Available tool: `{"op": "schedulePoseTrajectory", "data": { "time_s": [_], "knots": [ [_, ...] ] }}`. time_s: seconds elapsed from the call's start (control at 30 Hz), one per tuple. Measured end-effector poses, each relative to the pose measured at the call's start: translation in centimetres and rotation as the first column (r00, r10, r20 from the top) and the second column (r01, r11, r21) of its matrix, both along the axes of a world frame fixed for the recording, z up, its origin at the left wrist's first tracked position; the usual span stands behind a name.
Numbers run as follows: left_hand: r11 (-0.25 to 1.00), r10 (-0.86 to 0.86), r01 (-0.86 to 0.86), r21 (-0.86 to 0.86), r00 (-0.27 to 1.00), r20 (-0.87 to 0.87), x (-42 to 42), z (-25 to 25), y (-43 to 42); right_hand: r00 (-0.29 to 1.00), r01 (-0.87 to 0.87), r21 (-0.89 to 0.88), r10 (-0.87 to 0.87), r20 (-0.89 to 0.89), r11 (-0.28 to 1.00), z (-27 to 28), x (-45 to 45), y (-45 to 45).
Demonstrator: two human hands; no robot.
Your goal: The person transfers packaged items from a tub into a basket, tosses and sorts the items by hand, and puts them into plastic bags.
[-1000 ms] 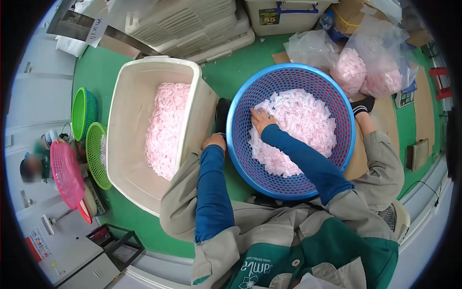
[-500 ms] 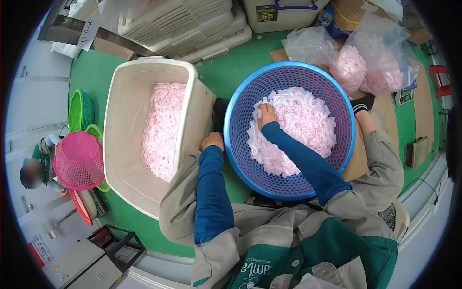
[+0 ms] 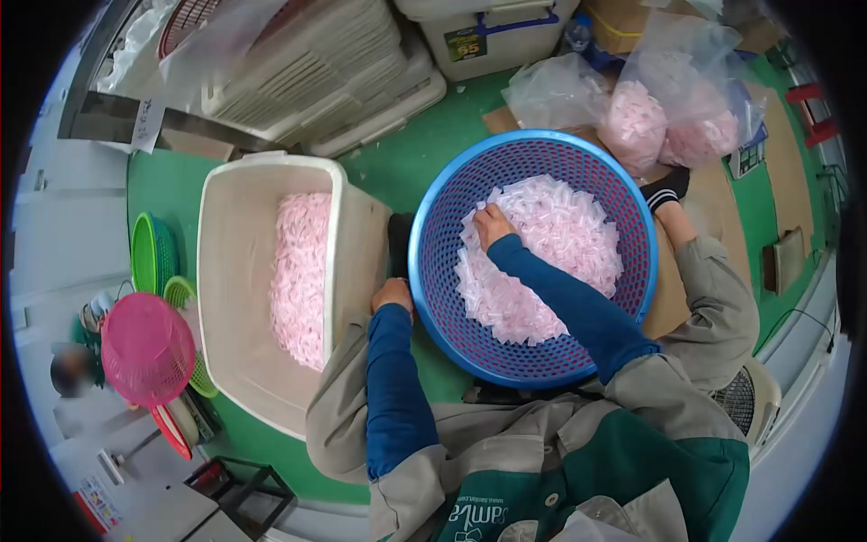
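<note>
Inside a large blue perforated basket [image 3: 533, 142] lies a heap of small clear packets with pale pink contents [image 3: 564, 244]. My right hand [image 3: 493, 226] is at the heap's left side, its fingers curled down on some packets and the fingertips partly hidden. My left hand [image 3: 393, 296] is low between the basket's left rim and a cream plastic bin [image 3: 237, 271]. Its fingers are mostly hidden, and I cannot tell whether they touch the rim. In the bin is a pile of similar small pale pink pieces [image 3: 300, 275].
Plastic bags of pink pieces [image 3: 634, 126] lie beyond the basket on cardboard [image 3: 722, 235]. Stacked cream lids [image 3: 312, 77] and a lidded box [image 3: 497, 41] stand at the back. A pink basket [image 3: 147, 348] and green baskets [image 3: 144, 248] are at left, near another person [image 3: 86, 334].
The view has shifted slightly, so the bin and basket sit a little lower and further left. My right hand has stayed at the heap's left side, its fingers more drawn in. My left hand remains low.
</note>
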State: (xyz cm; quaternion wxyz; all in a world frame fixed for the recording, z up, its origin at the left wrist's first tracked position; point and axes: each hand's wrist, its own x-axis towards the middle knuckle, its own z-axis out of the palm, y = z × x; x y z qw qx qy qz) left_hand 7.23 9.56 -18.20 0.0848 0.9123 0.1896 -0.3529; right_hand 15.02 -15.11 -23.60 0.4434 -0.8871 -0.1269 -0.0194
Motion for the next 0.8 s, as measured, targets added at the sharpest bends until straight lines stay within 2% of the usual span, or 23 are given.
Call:
{"op": "schedulePoseTrajectory", "data": {
  "time_s": [0.03,0.13,0.2,0.27,0.37,0.47,0.53,0.57,0.63,0.67,0.7,0.77,0.8],
  "knots": [
    [1.000,-0.022,0.022,0.001,1.000,0.002,-0.1,-0.7,0.3,0.987,0.069,0.008,-0.069,0.142,0.998,1.3,0.0,-0.2],
    [1.000,-0.010,0.010,-0.019,1.000,0.001,-0.2,-1.7,0.7,0.957,0.287,0.334,-0.256,-0.135,0.898,3.6,1.5,-2.1],
    [0.999,-0.021,0.021,-0.027,1.000,-0.004,-0.4,-2.4,1.1,0.911,0.391,0.469,-0.404,-0.078,0.792,7.2,3.8,-4.4],
    [0.997,-0.076,0.076,-0.023,0.997,-0.009,-0.8,-3.5,1.8,0.855,0.446,0.529,-0.519,-0.013,0.722,10.1,7.2,-7.9],
    [0.995,-0.067,0.069,-0.078,0.997,0.032,-0.7,-3.6,2.0,0.786,0.507,0.551,-0.618,0.021,0.663,12.2,12.9,-14.3],
    [0.995,0.020,-0.013,-0.094,0.997,0.073,-0.9,-3.3,1.6,0.778,0.565,0.515,-0.623,-0.074,0.644,12.0,16.9,-19.4],
    [0.965,0.195,-0.183,-0.187,0.980,0.048,-1.0,-2.3,1.2,0.806,0.563,0.499,-0.570,-0.157,0.658,11.5,17.0,-20.8],
    [0.986,0.113,-0.104,-0.133,0.992,0.061,-1.2,-4.2,2.0,0.828,0.540,0.514,-0.530,-0.181,0.667,11.3,16.1,-20.9],
    [0.949,0.234,-0.208,-0.235,0.968,0.091,-2.3,-10.7,4.7,0.898,0.430,0.569,-0.397,-0.189,0.701,10.3,12.9,-20.8],
    [0.977,0.156,-0.145,-0.156,0.986,0.064,-1.8,-7.4,3.2,0.885,0.466,0.576,-0.350,-0.308,0.671,9.0,11.3,-20.8],
    [0.994,0.079,-0.076,-0.079,0.996,0.031,-1.2,-3.4,1.4,0.894,0.440,0.542,-0.292,-0.341,0.716,8.3,8.7,-20.5],
    [0.995,0.065,-0.056,-0.086,0.993,0.100,-2.4,-9.9,4.4,0.890,0.416,0.437,-0.259,-0.376,0.797,7.2,2.4,-19.9],
    [0.997,0.041,-0.034,-0.072,0.995,0.095,-2.3,-9.1,4.1,0.897,0.398,0.348,-0.281,-0.340,0.849,6.6,-0.7,-19.6]
  ]
}}
